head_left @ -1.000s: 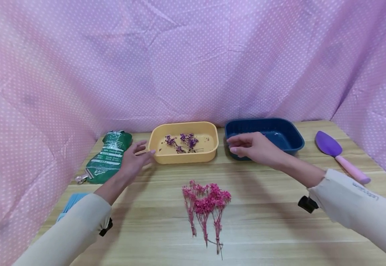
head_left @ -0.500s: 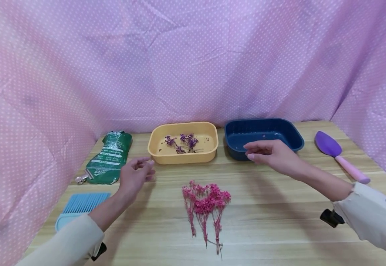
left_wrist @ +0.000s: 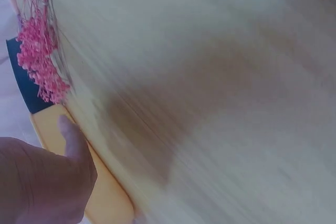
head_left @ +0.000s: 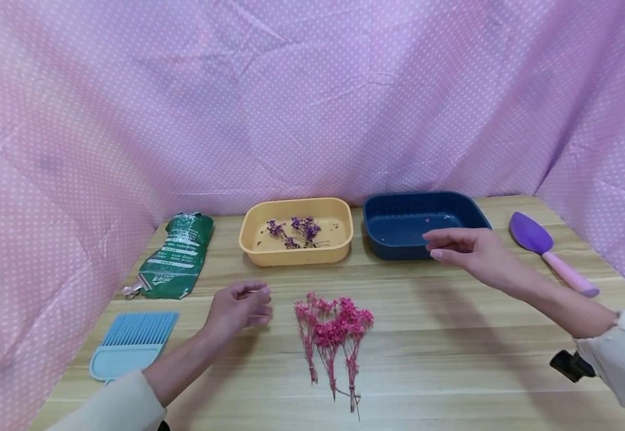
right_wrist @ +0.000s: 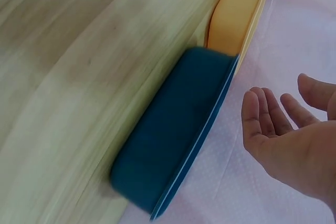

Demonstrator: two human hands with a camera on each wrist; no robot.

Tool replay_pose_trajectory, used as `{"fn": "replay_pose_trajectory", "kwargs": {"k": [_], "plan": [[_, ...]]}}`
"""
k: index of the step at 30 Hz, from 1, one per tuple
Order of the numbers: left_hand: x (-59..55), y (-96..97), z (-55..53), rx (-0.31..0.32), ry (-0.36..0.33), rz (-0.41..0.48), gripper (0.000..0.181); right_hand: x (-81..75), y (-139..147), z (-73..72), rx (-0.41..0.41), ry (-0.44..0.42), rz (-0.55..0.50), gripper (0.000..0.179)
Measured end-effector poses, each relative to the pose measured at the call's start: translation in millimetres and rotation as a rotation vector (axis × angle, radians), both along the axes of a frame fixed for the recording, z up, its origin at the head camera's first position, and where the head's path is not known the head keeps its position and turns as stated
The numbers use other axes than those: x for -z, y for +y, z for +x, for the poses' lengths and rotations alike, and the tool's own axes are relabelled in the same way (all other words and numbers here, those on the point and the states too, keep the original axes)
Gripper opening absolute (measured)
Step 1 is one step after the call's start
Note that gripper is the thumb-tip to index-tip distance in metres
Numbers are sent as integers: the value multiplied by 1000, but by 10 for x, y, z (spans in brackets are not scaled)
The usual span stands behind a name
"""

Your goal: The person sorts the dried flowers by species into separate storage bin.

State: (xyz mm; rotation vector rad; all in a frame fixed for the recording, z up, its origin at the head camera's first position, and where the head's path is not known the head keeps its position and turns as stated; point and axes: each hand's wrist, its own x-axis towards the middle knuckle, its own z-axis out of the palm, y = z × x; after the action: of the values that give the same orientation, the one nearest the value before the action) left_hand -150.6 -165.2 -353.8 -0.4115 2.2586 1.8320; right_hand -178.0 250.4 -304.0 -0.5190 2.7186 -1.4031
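My left hand (head_left: 239, 308) hovers above the table just left of several bunches of pink dried flowers (head_left: 336, 326), its fingers loosely bent and holding nothing. In front of the dark blue tray (head_left: 399, 250), my right hand (head_left: 469, 254) is raised with relaxed fingers and nothing in them; the right wrist view shows its fingers (right_wrist: 268, 111) apart from the thumb. Small pink specks lie in the blue tray. Beside it, the yellow tray (head_left: 296, 257) holds purple dried flowers (head_left: 304, 230). In the left wrist view the pink bunches show beyond my thumb (left_wrist: 76, 140).
A green bag (head_left: 180, 254) with a metal clip (head_left: 136, 287) lies at the left. Nearer me is a light blue brush (head_left: 132, 347). On the far right lies a purple spatula (head_left: 530, 232) with a pink handle. A pink dotted cloth (head_left: 312, 108) encloses the table's back and sides.
My left hand has come away from the yellow tray, nearer me and to the right, uncovering the brush. My right hand has moved right, away from over the blue tray.
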Motion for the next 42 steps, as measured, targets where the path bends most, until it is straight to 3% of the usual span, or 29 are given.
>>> {"fn": "replay_pose_trajectory", "kwargs": {"k": [4,8,13,15,21,26,30,36,42], "plan": [[1,18,87,33,-59,35,37,3,164,-105,70,69,51,36],[12,42,171,85,-90,66,37,26,408,-244,212,121,137,40],[18,74,238,140,-139,108,36,136,767,-435,301,137,162,45],[22,81,257,161,-155,122,37,198,902,-502,292,113,155,48],[30,98,301,216,-187,169,41,334,1199,-598,227,-102,118,60],[55,100,324,264,-194,192,42,423,1245,-632,181,-133,102,62],[76,109,332,270,-210,209,42,462,1200,-637,161,-164,96,65],[87,123,331,274,-215,223,43,503,1187,-646,162,-143,75,64],[95,147,344,282,-204,239,43,509,1183,-659,127,-260,-50,66]]}}
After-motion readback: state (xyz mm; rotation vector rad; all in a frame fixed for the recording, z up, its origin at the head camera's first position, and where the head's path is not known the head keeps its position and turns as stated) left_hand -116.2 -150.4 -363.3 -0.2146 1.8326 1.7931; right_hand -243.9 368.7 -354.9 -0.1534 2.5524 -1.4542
